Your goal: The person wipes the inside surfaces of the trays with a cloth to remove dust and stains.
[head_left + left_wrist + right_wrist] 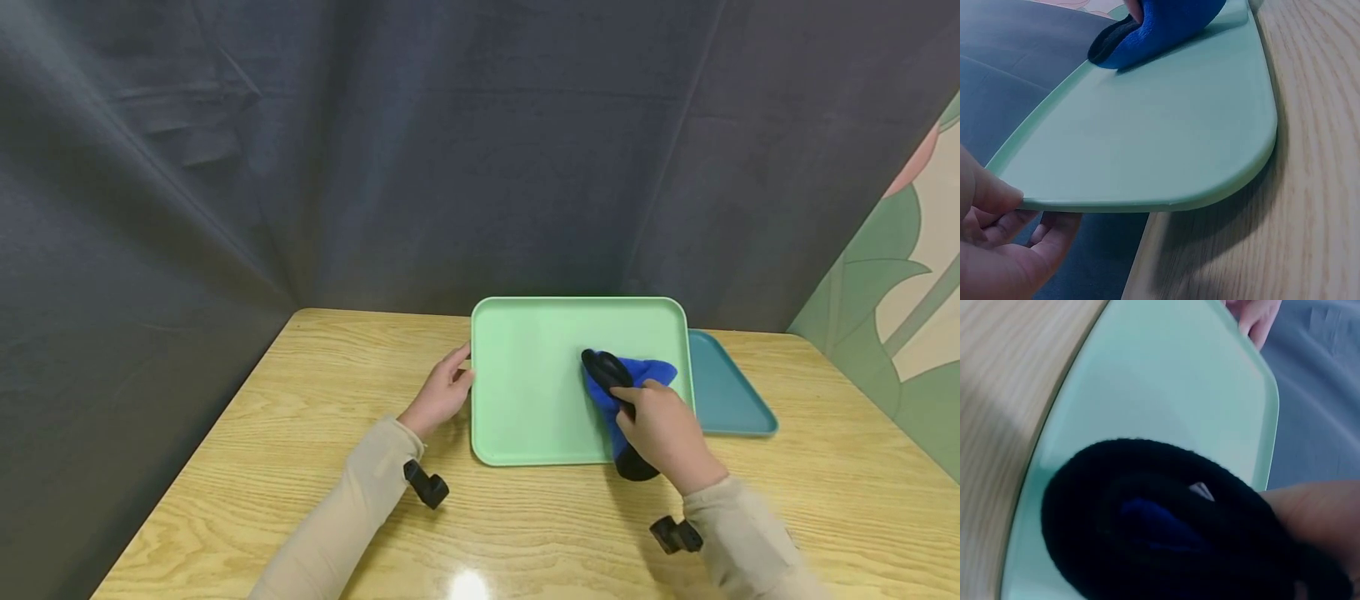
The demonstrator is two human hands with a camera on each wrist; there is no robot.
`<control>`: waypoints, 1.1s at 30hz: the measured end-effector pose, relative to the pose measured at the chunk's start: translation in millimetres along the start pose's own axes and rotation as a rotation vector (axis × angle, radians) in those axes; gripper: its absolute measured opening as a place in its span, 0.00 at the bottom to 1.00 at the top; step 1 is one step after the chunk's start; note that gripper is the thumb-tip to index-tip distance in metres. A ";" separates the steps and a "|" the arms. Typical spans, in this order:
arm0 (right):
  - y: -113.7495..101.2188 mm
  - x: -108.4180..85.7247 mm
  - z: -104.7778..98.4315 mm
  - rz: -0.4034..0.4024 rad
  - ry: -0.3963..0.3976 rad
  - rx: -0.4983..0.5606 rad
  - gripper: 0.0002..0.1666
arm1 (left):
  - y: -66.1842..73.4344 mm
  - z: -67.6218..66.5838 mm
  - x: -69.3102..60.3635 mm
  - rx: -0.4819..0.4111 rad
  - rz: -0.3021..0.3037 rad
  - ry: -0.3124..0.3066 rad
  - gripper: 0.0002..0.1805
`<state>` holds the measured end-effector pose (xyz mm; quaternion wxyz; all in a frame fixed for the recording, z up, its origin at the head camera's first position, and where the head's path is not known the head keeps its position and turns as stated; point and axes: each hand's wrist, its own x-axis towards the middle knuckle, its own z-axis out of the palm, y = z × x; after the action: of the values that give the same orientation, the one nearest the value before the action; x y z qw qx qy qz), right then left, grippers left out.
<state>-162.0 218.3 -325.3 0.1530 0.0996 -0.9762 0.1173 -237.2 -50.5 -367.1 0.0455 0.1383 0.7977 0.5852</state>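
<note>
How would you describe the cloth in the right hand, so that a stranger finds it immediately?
Toward the back of the wooden table, find the light-green tray. Over its right half in the head view, the right hand holds a soft, bunched cloth. Its blue and black fabric sets it apart from both smooth, plain trays, light-green and teal.

Smooth plastic green tray (528,392), fuzzy cloth (651,371), glossy wooden table (300,400), matt fabric backdrop (480,167)

Bunched blue and black cloth (604,405) overlaps the right of the mint-green tray (532,383).
</note>
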 end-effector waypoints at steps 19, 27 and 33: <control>-72.9 8.9 29.6 -0.185 0.101 0.007 0.15 | -1.4 2.4 1.5 -0.014 0.081 0.075 0.27; -100.8 12.5 39.3 -0.232 0.112 -0.037 0.13 | -3.1 2.9 2.6 -0.033 0.129 0.088 0.27; -115.2 12.1 46.1 -0.255 0.097 -0.035 0.13 | -0.8 1.8 1.2 -0.038 0.099 0.076 0.28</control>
<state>-159.5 94.7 -341.2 0.2156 0.2143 -0.9489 0.0846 -238.0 -48.6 -368.3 -0.0111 0.1542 0.7800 0.6064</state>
